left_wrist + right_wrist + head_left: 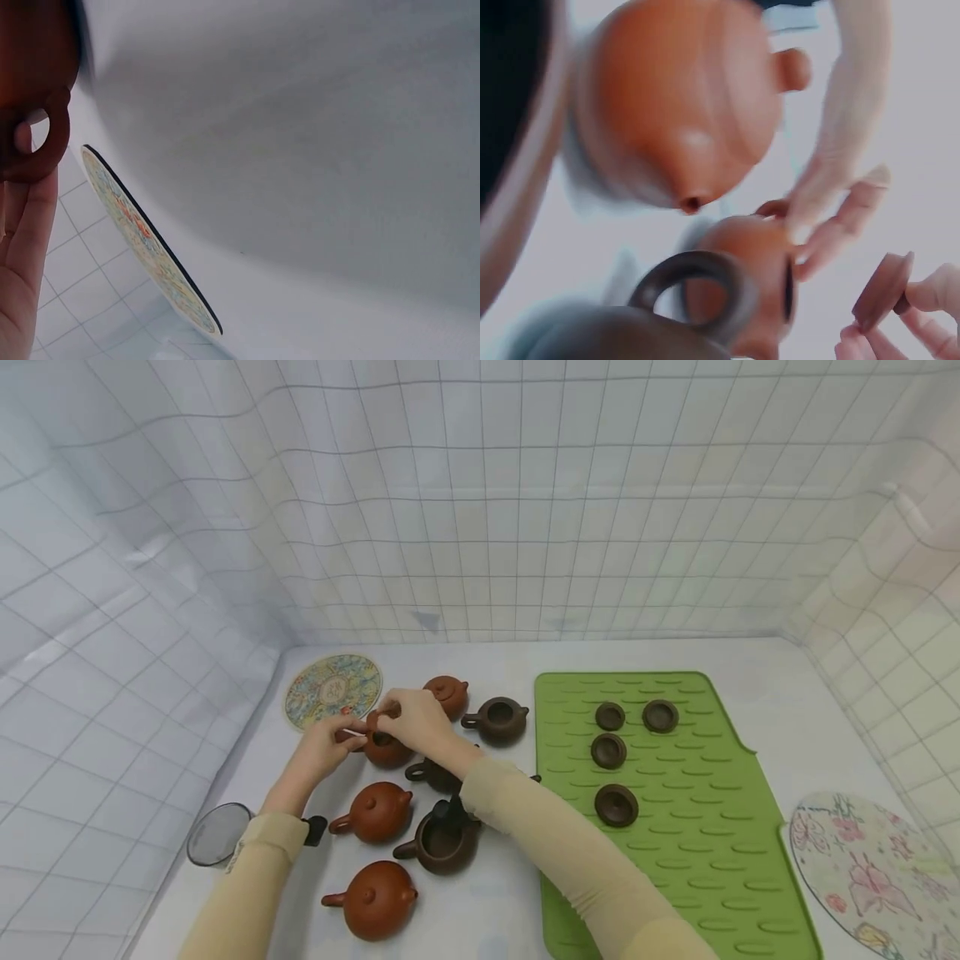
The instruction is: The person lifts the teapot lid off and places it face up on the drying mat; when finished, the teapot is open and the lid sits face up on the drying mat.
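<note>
My left hand point(318, 752) grips the handle point(54, 142) of a small red-brown clay teapot point(387, 755). That pot stands uncovered, its dark round mouth showing. Right above it, my right hand point(420, 722) pinches a red-brown teapot lid point(883, 292) by the knob, and the right wrist view shows the lid tilted and apart from the mouth. Two lidded red-brown teapots, one nearer point(382, 812) and one at the front point(380, 902), stand on this side. Another red-brown teapot point(447, 695) sits behind my right hand.
Dark brown lidless teapots stand at the back point(501, 720) and front point(450, 853); my right forearm partly covers others. A green mat point(675, 860) carries several dark lids. Patterned round boards lie back left point(330, 689) and right point(862, 860). A clear round dish point(217, 835) lies left.
</note>
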Action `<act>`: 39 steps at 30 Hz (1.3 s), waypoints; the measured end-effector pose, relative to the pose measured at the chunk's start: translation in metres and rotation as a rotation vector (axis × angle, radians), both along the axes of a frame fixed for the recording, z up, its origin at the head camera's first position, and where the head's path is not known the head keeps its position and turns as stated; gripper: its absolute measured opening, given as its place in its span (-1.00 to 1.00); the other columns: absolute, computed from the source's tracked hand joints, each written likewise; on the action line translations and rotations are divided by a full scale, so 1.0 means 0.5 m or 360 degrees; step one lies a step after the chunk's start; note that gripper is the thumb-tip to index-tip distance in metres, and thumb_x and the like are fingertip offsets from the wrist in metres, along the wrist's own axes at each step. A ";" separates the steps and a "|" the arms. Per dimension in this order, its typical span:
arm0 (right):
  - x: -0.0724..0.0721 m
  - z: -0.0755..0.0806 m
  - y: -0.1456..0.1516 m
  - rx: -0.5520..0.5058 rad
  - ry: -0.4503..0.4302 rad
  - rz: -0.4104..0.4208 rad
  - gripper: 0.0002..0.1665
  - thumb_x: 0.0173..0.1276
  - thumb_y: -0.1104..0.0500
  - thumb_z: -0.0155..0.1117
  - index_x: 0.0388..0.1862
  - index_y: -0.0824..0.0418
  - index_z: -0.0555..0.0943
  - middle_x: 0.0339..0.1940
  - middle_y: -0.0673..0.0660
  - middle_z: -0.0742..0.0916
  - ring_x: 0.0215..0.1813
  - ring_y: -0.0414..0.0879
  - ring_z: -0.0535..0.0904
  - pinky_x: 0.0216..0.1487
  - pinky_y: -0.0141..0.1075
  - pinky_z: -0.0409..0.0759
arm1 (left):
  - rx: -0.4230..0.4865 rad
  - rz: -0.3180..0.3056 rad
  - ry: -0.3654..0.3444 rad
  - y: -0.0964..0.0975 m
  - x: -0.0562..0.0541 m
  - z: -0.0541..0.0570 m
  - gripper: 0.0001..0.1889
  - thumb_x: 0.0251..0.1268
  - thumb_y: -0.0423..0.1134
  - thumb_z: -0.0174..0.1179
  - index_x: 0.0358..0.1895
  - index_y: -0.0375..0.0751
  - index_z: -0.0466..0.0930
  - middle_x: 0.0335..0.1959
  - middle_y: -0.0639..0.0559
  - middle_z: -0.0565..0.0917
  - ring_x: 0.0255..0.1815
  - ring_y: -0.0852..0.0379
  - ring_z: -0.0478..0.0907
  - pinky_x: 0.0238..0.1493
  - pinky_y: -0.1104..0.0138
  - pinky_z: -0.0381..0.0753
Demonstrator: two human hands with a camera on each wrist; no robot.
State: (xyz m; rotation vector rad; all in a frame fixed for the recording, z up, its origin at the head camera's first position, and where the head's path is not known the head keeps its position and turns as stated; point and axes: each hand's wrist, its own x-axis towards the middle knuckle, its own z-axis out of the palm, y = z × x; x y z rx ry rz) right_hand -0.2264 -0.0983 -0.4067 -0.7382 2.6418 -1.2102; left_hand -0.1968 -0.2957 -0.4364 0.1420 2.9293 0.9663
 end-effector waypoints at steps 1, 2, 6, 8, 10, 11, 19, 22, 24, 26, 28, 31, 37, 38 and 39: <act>-0.001 0.005 0.007 -0.0049 -0.0072 -0.0031 -0.81 0.44 0.08 0.23 -0.07 0.08 0.70 -0.10 0.03 0.77 -0.07 -0.11 0.66 -0.11 -0.36 0.61 | 0.0012 -0.0003 -0.0001 0.001 0.000 0.000 -0.77 0.34 -0.40 0.23 0.01 -0.36 0.66 0.00 -0.36 0.66 -0.09 -0.25 0.69 -0.20 0.09 0.69; -0.002 0.011 0.017 -0.0098 -0.0148 -0.0051 -0.80 0.44 0.06 0.23 -0.06 0.07 0.70 -0.07 0.03 0.77 -0.09 -0.10 0.67 -0.11 -0.35 0.61 | 0.0014 -0.0009 0.0008 0.001 -0.001 0.000 -0.77 0.34 -0.40 0.23 0.02 -0.36 0.66 -0.01 -0.35 0.68 -0.09 -0.24 0.69 -0.19 0.09 0.69; -0.010 0.023 0.055 -0.0338 -0.0510 -0.0059 -0.75 0.44 0.05 0.24 -0.01 0.10 0.71 0.00 0.09 0.75 -0.09 -0.09 0.70 -0.04 -0.29 0.65 | 0.0014 -0.0046 0.0045 0.001 -0.002 0.002 -0.75 0.32 -0.40 0.25 0.03 -0.34 0.68 -0.04 -0.31 0.70 -0.08 -0.21 0.69 -0.15 0.09 0.69; -0.013 0.027 0.073 -0.0540 -0.0751 -0.0026 -0.72 0.46 0.10 0.22 0.05 0.18 0.68 0.05 0.15 0.72 -0.06 -0.06 0.71 0.04 -0.24 0.67 | -0.0013 -0.0055 0.0057 -0.001 -0.001 0.005 -0.75 0.32 -0.39 0.25 0.03 -0.32 0.68 -0.04 -0.30 0.71 -0.06 -0.21 0.68 -0.15 0.09 0.69; -0.015 0.028 0.090 -0.0765 -0.0979 -0.0009 -0.69 0.48 0.18 0.18 0.11 0.29 0.63 0.09 0.21 0.68 0.03 -0.02 0.69 0.18 -0.13 0.63 | -0.0034 -0.0047 0.0045 -0.003 -0.002 0.005 -0.75 0.33 -0.37 0.25 0.04 -0.30 0.68 -0.02 -0.29 0.70 -0.04 -0.21 0.68 -0.15 0.09 0.69; -0.016 0.029 0.099 -0.0868 -0.1085 -0.0006 -0.67 0.50 0.21 0.15 0.15 0.33 0.59 0.13 0.24 0.66 0.05 -0.01 0.67 0.22 -0.10 0.61 | -0.0041 -0.0043 0.0035 -0.003 -0.003 0.004 -0.75 0.34 -0.37 0.24 0.04 -0.29 0.68 -0.01 -0.29 0.70 -0.03 -0.21 0.67 -0.15 0.09 0.69; -0.016 0.033 0.184 -0.1369 -0.1454 -0.0005 -0.57 0.56 0.38 -0.15 0.34 0.45 0.38 0.30 0.46 0.53 0.22 0.19 0.61 0.11 -0.27 0.65 | -0.0049 -0.0037 0.0008 -0.001 -0.005 0.005 -0.74 0.34 -0.34 0.25 0.06 -0.29 0.67 0.00 -0.29 0.69 0.00 -0.23 0.66 -0.11 0.06 0.69; -0.011 0.035 0.225 -0.1428 -0.1463 -0.0034 -0.56 0.59 0.34 -0.18 0.36 0.45 0.36 0.30 0.46 0.53 0.18 0.17 0.65 0.12 -0.28 0.64 | -0.0063 -0.0042 0.0018 -0.001 -0.004 0.006 -0.74 0.35 -0.34 0.24 0.06 -0.29 0.67 0.00 -0.29 0.69 0.01 -0.24 0.65 -0.10 0.05 0.68; -0.006 0.036 0.259 -0.1441 -0.1448 -0.0053 -0.56 0.62 0.26 -0.16 0.35 0.44 0.35 0.25 0.43 0.57 0.10 0.09 0.69 0.15 -0.27 0.63 | -0.0053 -0.0039 0.0013 0.000 -0.003 0.006 -0.74 0.35 -0.35 0.24 0.07 -0.30 0.67 0.00 -0.30 0.69 0.01 -0.24 0.66 -0.09 0.04 0.68; 0.000 0.035 0.301 -0.1417 -0.1384 -0.0049 -0.54 0.62 0.22 -0.13 0.35 0.46 0.34 0.18 0.38 0.62 0.03 0.00 0.71 0.18 -0.25 0.61 | -0.0049 -0.0046 0.0004 -0.001 -0.005 0.006 -0.73 0.36 -0.36 0.23 0.08 -0.31 0.66 0.01 -0.31 0.69 0.01 -0.24 0.66 -0.09 0.05 0.69; 0.004 0.031 0.350 -0.1361 -0.1309 -0.0023 -0.51 0.62 0.19 -0.08 0.35 0.49 0.31 0.12 0.31 0.65 0.02 -0.04 0.71 0.21 -0.23 0.59 | -0.0044 -0.0041 0.0003 -0.002 -0.006 0.006 -0.73 0.36 -0.36 0.22 0.08 -0.32 0.66 0.01 -0.32 0.69 0.00 -0.24 0.66 -0.10 0.05 0.69; 0.011 0.019 0.434 -0.1221 -0.1159 -0.0004 -0.41 0.58 0.15 0.02 0.39 0.52 0.26 0.08 0.19 0.66 0.05 -0.11 0.70 0.23 -0.24 0.58 | -0.0041 -0.0033 0.0005 -0.002 -0.005 0.005 -0.73 0.36 -0.36 0.22 0.08 -0.34 0.65 0.02 -0.33 0.68 0.01 -0.25 0.66 -0.11 0.05 0.70; 0.030 -0.032 0.611 -0.1093 -0.1037 -0.0204 -0.24 0.56 0.04 0.07 0.48 0.49 0.11 0.06 -0.06 0.62 0.07 -0.28 0.65 0.22 -0.36 0.58 | -0.0027 -0.0035 0.0016 -0.002 -0.007 -0.001 -0.73 0.36 -0.38 0.22 0.07 -0.35 0.66 0.02 -0.34 0.67 0.00 -0.25 0.66 -0.13 0.07 0.71; 0.034 -0.044 0.635 -0.1060 -0.1025 -0.0256 -0.24 0.55 0.03 0.08 0.48 0.47 0.12 0.05 -0.09 0.61 0.06 -0.31 0.64 0.21 -0.38 0.58 | -0.0026 -0.0032 0.0018 -0.002 -0.007 -0.001 -0.74 0.35 -0.38 0.22 0.07 -0.34 0.66 0.02 -0.34 0.67 -0.01 -0.25 0.66 -0.14 0.08 0.71; 0.038 -0.056 0.657 -0.1022 -0.1011 -0.0301 -0.24 0.55 0.02 0.08 0.48 0.47 0.12 0.04 -0.10 0.60 0.05 -0.33 0.63 0.20 -0.40 0.58 | -0.0025 -0.0031 0.0021 -0.001 -0.007 -0.002 -0.74 0.35 -0.38 0.23 0.06 -0.34 0.66 0.01 -0.33 0.68 -0.01 -0.24 0.66 -0.14 0.08 0.71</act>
